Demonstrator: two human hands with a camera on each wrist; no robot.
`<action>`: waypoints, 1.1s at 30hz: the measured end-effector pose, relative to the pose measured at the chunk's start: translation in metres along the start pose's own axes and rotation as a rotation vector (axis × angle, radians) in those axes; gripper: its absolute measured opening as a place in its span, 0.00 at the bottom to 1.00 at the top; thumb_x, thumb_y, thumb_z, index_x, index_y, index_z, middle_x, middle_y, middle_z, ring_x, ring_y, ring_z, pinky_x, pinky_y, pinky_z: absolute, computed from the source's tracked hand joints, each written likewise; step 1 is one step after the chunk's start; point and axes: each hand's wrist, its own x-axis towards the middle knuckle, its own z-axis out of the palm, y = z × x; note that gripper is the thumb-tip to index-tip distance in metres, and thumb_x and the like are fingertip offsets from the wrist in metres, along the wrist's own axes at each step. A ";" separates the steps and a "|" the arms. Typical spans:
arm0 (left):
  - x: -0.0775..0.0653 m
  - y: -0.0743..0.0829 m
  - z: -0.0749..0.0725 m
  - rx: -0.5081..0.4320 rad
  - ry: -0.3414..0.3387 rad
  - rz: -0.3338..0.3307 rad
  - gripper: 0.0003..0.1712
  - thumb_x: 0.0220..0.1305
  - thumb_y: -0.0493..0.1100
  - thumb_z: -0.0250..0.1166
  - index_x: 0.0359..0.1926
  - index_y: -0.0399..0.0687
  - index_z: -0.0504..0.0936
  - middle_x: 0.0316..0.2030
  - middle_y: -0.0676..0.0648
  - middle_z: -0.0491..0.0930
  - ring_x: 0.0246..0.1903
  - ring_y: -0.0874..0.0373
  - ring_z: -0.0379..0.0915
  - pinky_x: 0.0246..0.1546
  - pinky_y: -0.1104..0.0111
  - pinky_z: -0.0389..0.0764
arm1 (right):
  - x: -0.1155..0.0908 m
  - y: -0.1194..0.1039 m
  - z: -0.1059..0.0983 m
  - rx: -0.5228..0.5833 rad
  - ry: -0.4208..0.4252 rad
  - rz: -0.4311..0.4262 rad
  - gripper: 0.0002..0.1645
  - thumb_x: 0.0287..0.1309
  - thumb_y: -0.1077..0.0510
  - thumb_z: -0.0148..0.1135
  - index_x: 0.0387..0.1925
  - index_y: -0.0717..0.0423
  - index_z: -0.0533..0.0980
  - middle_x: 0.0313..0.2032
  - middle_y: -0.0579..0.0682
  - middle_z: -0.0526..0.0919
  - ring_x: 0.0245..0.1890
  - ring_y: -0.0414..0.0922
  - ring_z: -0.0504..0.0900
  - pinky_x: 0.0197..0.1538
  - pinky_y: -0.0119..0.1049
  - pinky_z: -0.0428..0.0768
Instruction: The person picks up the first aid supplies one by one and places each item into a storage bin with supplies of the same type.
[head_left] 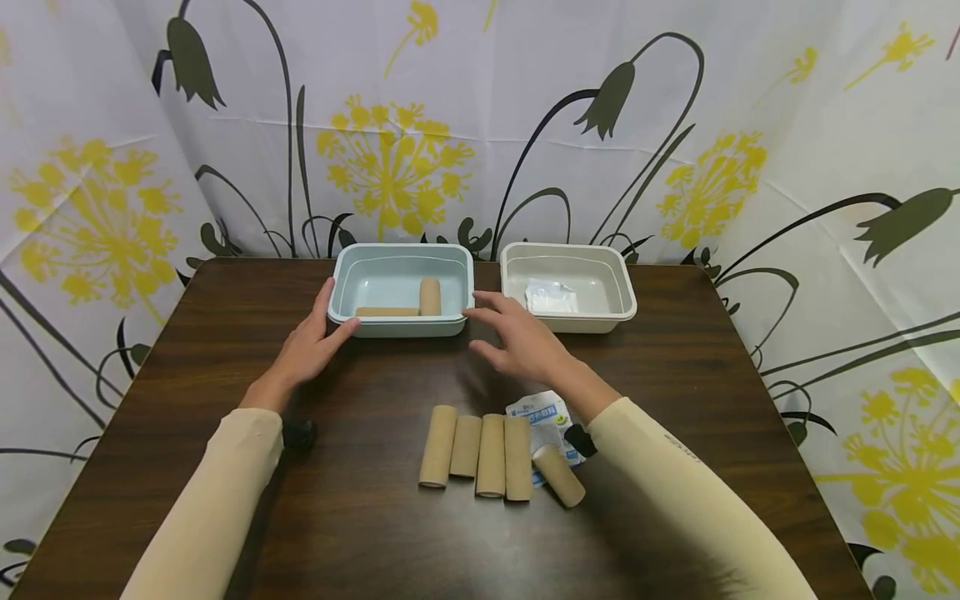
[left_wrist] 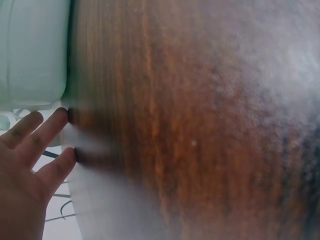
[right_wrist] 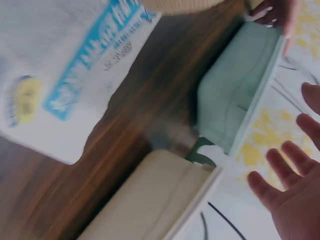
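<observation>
On a dark wood table (head_left: 360, 525), two arms in cream sleeves (head_left: 675, 483) reached past a row of four cardboard tubes (head_left: 491, 458), laid side by side; clock directions ran from that row, with twelve at the far edge. A fifth tube (head_left: 558, 475) slanted at three o'clock, its far end overlapping a printed white packet (head_left: 542, 408) at two. At ten o'clock, the person's left hand (head_left: 307, 346) lay with fingers spread by the left end of a pale blue bin (head_left: 408, 331). Just past twelve, the right hand (head_left: 525, 337) stretched parted fingers toward the bin's near right corner; whether either hand's fingertips touched it could not be told. The bin stood at eleven o'clock, holding a lengthwise tube (head_left: 387, 312) along its near wall and an upended-looking or receding tube (head_left: 430, 297) at its right. At one o'clock, a beige bin (head_left: 573, 326) held a small white packet (head_left: 551, 295). Behind hung a flower-printed curtain (head_left: 495, 67).
</observation>
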 end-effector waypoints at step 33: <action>0.001 0.003 0.000 -0.009 -0.004 -0.011 0.50 0.70 0.66 0.52 0.77 0.69 0.27 0.77 0.43 0.39 0.72 0.34 0.43 0.62 0.33 0.48 | -0.148 -0.003 0.035 0.010 -0.158 -0.180 0.57 0.42 0.34 0.76 0.72 0.48 0.63 0.72 0.54 0.58 0.68 0.49 0.62 0.63 0.53 0.67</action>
